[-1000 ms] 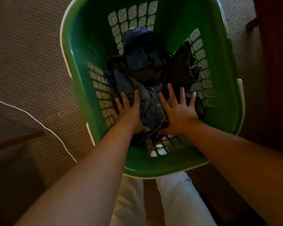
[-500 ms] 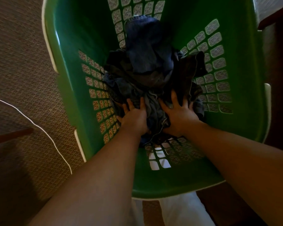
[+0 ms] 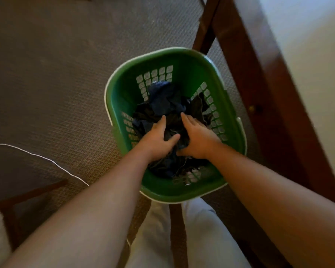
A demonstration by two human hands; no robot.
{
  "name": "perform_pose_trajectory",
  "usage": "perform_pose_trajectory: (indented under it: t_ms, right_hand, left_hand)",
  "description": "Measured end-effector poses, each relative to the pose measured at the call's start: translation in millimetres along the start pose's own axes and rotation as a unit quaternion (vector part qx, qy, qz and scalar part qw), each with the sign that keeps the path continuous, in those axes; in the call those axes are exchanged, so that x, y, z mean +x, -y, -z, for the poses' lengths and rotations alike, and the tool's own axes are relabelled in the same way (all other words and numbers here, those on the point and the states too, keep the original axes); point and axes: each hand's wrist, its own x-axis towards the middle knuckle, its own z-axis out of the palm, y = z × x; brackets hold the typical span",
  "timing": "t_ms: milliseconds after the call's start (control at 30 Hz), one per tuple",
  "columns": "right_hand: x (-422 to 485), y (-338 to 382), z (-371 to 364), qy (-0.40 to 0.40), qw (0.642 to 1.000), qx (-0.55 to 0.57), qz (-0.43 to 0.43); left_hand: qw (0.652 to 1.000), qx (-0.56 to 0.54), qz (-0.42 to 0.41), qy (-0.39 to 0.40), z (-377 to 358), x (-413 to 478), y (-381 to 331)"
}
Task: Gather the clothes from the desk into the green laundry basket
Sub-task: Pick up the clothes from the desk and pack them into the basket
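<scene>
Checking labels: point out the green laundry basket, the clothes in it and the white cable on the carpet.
green laundry basket (image 3: 190, 68), head view, bare far inner wall.
clothes (image 3: 162, 97), head view, blue garment on top.
white cable (image 3: 52, 161), head view, middle of its run.

1. The laundry basket (image 3: 191, 74) stands on the floor (image 3: 66, 74), just left of the worktop (image 3: 259, 74), whose edge runs along the right side.
2. The clothes (image 3: 162, 97) lie heaped inside the basket, against its far and right walls.
3. The left hand (image 3: 157, 140) and right hand (image 3: 197, 140) rest side by side on the near part of the heap, a fold of cloth between them, and both forearms cross the near rim.
4. The person's legs (image 3: 207, 238) stand just before the basket's near rim.
5. A cable (image 3: 46, 158) lies on the floor to the left, well apart from the basket.
</scene>
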Motion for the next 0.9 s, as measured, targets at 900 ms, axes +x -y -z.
perform_pose_trajectory:
  t_ms: [900]
  right_hand:
    - [-432.5, -25.8, 42.9, -0.487, 0.827, 0.210, -0.187]
  left_hand:
    - [0.867, 0.192, -0.447, 0.108, -85.7, -237.3, -278.7]
